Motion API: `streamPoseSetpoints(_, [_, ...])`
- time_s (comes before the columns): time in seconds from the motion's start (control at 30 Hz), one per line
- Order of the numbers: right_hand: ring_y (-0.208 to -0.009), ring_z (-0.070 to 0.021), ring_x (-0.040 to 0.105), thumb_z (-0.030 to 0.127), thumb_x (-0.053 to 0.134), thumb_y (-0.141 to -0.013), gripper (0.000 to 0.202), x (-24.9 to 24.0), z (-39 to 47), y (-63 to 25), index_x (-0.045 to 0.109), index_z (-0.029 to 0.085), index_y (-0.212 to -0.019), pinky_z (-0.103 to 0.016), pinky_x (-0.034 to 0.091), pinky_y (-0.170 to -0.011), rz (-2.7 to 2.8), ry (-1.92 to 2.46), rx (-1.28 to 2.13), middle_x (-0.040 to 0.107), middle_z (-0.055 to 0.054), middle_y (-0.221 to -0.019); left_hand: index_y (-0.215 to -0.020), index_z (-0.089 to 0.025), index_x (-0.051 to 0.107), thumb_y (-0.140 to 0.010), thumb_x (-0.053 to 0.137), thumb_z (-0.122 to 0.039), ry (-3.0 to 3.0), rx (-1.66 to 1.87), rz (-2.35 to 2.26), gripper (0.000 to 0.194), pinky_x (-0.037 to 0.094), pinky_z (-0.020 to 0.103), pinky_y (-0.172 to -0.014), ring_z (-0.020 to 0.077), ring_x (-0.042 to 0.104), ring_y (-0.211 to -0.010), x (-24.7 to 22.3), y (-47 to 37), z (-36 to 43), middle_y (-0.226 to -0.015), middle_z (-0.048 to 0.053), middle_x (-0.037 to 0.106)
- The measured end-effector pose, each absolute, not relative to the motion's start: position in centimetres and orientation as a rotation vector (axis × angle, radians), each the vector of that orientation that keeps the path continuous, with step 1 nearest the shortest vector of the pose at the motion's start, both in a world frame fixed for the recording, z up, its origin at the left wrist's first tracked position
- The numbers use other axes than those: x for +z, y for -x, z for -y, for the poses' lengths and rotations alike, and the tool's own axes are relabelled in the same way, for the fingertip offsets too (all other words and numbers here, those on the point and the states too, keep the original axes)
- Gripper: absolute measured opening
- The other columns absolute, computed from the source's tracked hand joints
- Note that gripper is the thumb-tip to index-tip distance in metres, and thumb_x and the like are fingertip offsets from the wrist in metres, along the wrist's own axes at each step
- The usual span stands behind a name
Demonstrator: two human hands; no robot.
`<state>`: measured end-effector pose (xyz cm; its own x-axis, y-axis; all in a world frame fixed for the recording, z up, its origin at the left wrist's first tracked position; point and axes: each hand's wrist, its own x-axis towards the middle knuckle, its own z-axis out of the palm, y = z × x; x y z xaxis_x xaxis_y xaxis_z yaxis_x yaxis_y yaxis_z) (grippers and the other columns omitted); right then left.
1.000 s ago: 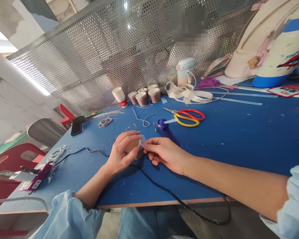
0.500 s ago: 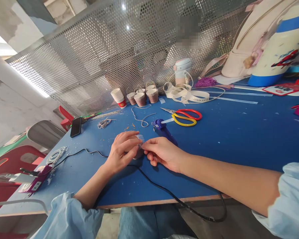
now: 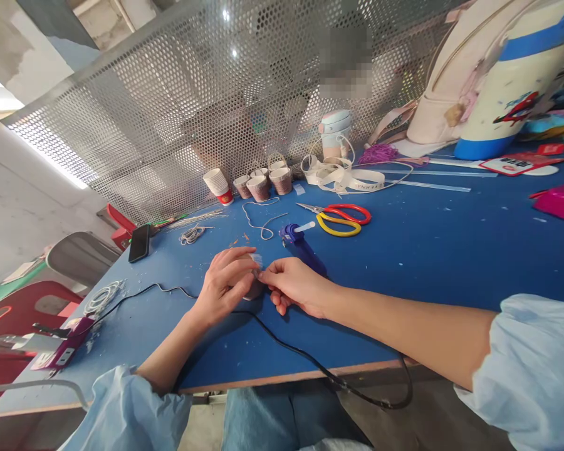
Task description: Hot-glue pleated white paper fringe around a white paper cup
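Note:
My left hand [image 3: 225, 282] is curled around a small cup [image 3: 254, 289], which stands on the blue table [image 3: 380, 326] and is mostly covered by the fingers. My right hand [image 3: 291, 285] meets the cup's right side, its thumb and forefinger pinched together; what lies between them is too small to make out. Whitish material shows at the cup's top. Just behind my right hand lies a blue glue gun [image 3: 305, 250] with a clear stick in its back end. Scissors [image 3: 341, 219] with one red and one yellow handle rest beyond it.
Several wrapped cups [image 3: 258, 188] and stacked paper cups [image 3: 218, 185] stand by the mesh screen [image 3: 169, 100]. Ribbon [image 3: 348, 175], bottles, and a bag are at the back right. A black cable [image 3: 305, 355] crosses the front; a phone [image 3: 140, 243] and power strip [image 3: 68, 346] are left.
The view has shifted slightly, so the table items appear a little farther left. Both hands stay at the cup in nearly the same pose.

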<state>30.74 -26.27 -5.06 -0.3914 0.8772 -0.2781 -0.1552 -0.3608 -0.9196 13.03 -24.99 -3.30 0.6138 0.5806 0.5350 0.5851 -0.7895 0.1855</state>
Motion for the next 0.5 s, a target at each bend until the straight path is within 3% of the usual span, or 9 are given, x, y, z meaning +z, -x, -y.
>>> streamPoseSetpoints(0.33, [-0.035, -0.0097, 0.049, 0.010, 0.055, -0.082, 0.013, -4.86, 27.05, -31.57, 0.050, 0.019, -0.075, -0.019, 0.044, -0.031, 1.179, 1.010, 1.666, 0.048, 0.008, -0.043, -0.093, -0.021, 0.064, -0.087, 0.047, -0.017, 2.773, -0.927, 1.050, 0.018, 0.047, 0.042, -0.092, 0.0227, 0.062, -0.106, -3.51, -13.06, 24.99, -0.116, 0.010, 0.066])
streamPoseSetpoints(0.5, [-0.039, -0.0093, 0.049, 0.013, 0.053, -0.083, 0.012, -4.64, 27.21, -31.39, 0.054, 0.017, -0.072, -0.020, 0.044, -0.033, 1.190, 0.959, 1.707, 0.050, 0.005, -0.047, -0.092, -0.021, 0.065, -0.087, 0.048, -0.018, 2.771, -0.936, 1.075, 0.019, 0.048, 0.043, -0.093, 0.0230, 0.062, -0.106, -3.51, -13.09, 25.02, -0.116, 0.009, 0.066])
